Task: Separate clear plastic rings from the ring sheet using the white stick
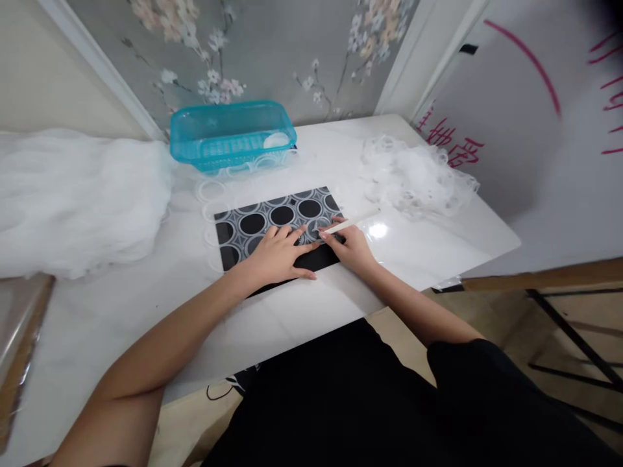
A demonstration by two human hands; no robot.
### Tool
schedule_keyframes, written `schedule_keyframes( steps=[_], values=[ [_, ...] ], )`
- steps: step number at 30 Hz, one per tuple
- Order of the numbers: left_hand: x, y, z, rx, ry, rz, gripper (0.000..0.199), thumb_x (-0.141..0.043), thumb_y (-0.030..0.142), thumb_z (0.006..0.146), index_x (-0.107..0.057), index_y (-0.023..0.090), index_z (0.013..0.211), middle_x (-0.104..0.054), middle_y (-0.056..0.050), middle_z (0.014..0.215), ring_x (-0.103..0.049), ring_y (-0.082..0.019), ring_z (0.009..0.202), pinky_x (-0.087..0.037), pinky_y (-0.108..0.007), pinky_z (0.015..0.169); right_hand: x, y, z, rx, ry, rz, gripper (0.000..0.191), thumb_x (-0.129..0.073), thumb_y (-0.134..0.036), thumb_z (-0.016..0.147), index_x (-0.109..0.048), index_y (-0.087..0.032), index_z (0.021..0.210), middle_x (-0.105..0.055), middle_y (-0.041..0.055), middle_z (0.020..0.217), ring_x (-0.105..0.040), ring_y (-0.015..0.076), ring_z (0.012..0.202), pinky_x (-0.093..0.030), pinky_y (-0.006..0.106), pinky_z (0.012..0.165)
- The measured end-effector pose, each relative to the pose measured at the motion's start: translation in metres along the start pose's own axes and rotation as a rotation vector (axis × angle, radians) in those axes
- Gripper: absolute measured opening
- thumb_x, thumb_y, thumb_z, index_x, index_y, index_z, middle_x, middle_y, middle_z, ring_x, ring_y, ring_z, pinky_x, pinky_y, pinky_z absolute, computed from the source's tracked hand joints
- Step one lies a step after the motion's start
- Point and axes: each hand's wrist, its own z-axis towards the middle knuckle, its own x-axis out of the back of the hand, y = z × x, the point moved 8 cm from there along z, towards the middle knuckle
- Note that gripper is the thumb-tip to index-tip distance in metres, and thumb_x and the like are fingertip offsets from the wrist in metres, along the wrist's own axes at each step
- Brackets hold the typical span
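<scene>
A black board (pixel 318 261) lies on the white table under a strip of sheer white lace (pixel 268 209) with a ring pattern. Several ovals inside the rings show plain black. My left hand (pixel 277 251) rests flat on the lace, its fingers spread. My right hand (pixel 351 246) is closed around a slim white pen-like tool (pixel 351 222). One end of it meets the lace just right of my left fingertips; the other points up and to the right. A small whitish scrap seems to sit at the working end, too small to make out.
A blue plastic basket (pixel 233 152) with a white piece inside stands at the back. Heaped white sheer fabric (pixel 82 201) covers the left side. A loose pile of white lace (pixel 418 174) lies at right. A whiteboard (pixel 516 162) borders the table's right edge.
</scene>
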Motion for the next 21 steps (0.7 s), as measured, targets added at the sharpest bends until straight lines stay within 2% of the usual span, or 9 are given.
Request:
schedule_keyframes(
  steps=[2, 4, 9, 11, 13, 15, 18, 20, 21],
  values=[
    [0.0, -0.001, 0.0, 0.005, -0.009, -0.014, 0.077, -0.037, 0.079, 0.077, -0.043, 0.035, 0.139, -0.03, -0.012, 0.152, -0.032, -0.038, 0.127, -0.025, -0.048, 0.099, 0.0, -0.003, 0.0, 0.021, 0.003, -0.034, 0.019, -0.057, -0.034, 0.087, -0.072, -0.023, 0.089, -0.073, 0.0044, 0.102, -0.055, 0.0298, 0.119, -0.042, 0.049, 0.101],
    [0.0, -0.003, 0.001, 0.013, -0.024, -0.039, 0.078, -0.037, 0.08, 0.076, -0.043, 0.035, 0.139, -0.029, -0.011, 0.152, -0.03, -0.039, 0.128, -0.023, -0.05, 0.1, -0.001, -0.011, -0.004, 0.082, 0.01, -0.126, 0.018, -0.055, -0.032, 0.088, -0.071, -0.024, 0.09, -0.073, 0.0038, 0.101, -0.052, 0.0306, 0.122, -0.036, 0.053, 0.105],
    [0.002, -0.006, 0.002, 0.015, -0.07, -0.114, 0.079, -0.042, 0.083, 0.07, -0.05, 0.037, 0.134, -0.032, -0.01, 0.151, -0.031, -0.038, 0.127, -0.024, -0.052, 0.1, -0.014, -0.037, -0.025, 0.241, -0.002, -0.421, 0.018, -0.052, -0.023, 0.087, -0.067, -0.028, 0.095, -0.07, 0.0026, 0.114, -0.034, 0.0339, 0.136, 0.001, 0.067, 0.111],
    [0.005, -0.005, 0.002, 0.005, -0.067, -0.11, 0.077, -0.044, 0.082, 0.069, -0.053, 0.036, 0.131, -0.035, -0.01, 0.149, -0.034, -0.037, 0.125, -0.027, -0.051, 0.099, -0.017, -0.041, -0.025, 0.269, -0.021, -0.443, 0.019, -0.052, -0.018, 0.085, -0.065, -0.028, 0.094, -0.07, 0.0032, 0.113, -0.035, 0.0335, 0.136, 0.008, 0.068, 0.11],
    [0.007, -0.005, 0.002, -0.007, -0.061, -0.095, 0.079, -0.045, 0.082, 0.069, -0.052, 0.037, 0.133, -0.036, -0.011, 0.147, -0.035, -0.036, 0.123, -0.029, -0.051, 0.097, -0.012, -0.037, -0.012, 0.272, -0.015, -0.415, 0.022, -0.052, -0.015, 0.082, -0.065, -0.028, 0.094, -0.073, 0.0038, 0.103, -0.038, 0.0318, 0.133, 0.011, 0.067, 0.11],
    [0.008, -0.004, 0.002, -0.023, -0.065, -0.09, 0.08, -0.046, 0.081, 0.069, -0.046, 0.039, 0.136, -0.036, -0.011, 0.146, -0.037, -0.036, 0.121, -0.029, -0.05, 0.097, 0.007, -0.028, 0.016, 0.217, 0.058, -0.367, 0.024, -0.051, -0.014, 0.081, -0.066, -0.027, 0.095, -0.074, 0.0054, 0.093, -0.04, 0.0311, 0.13, 0.012, 0.066, 0.11],
    [0.008, -0.005, 0.001, -0.036, -0.084, -0.1, 0.079, -0.045, 0.081, 0.071, -0.041, 0.041, 0.139, -0.036, -0.009, 0.147, -0.037, -0.034, 0.12, -0.028, -0.049, 0.098, 0.051, -0.017, 0.06, 0.073, 0.32, -0.329, 0.023, -0.045, -0.02, 0.086, -0.067, -0.022, 0.094, -0.072, 0.009, 0.093, -0.043, 0.0325, 0.126, 0.007, 0.067, 0.11],
    [0.009, -0.005, -0.003, -0.046, -0.085, -0.097, 0.081, -0.043, 0.081, 0.071, -0.037, 0.041, 0.141, -0.032, -0.009, 0.15, -0.036, -0.035, 0.122, -0.027, -0.048, 0.098, 0.065, -0.022, 0.074, 0.058, 0.434, -0.301, 0.026, -0.042, -0.025, 0.09, -0.067, -0.021, 0.091, -0.071, 0.0097, 0.098, -0.047, 0.032, 0.121, -0.005, 0.065, 0.112],
    [0.011, -0.006, -0.007, -0.051, -0.072, -0.092, 0.083, -0.043, 0.081, 0.071, -0.033, 0.04, 0.143, -0.028, -0.01, 0.152, -0.035, -0.036, 0.124, -0.027, -0.049, 0.099, 0.062, -0.029, 0.076, 0.091, 0.42, -0.273, 0.027, -0.042, -0.026, 0.09, -0.068, -0.021, 0.091, -0.07, 0.0093, 0.101, -0.05, 0.0307, 0.117, -0.014, 0.061, 0.112]
  ],
)
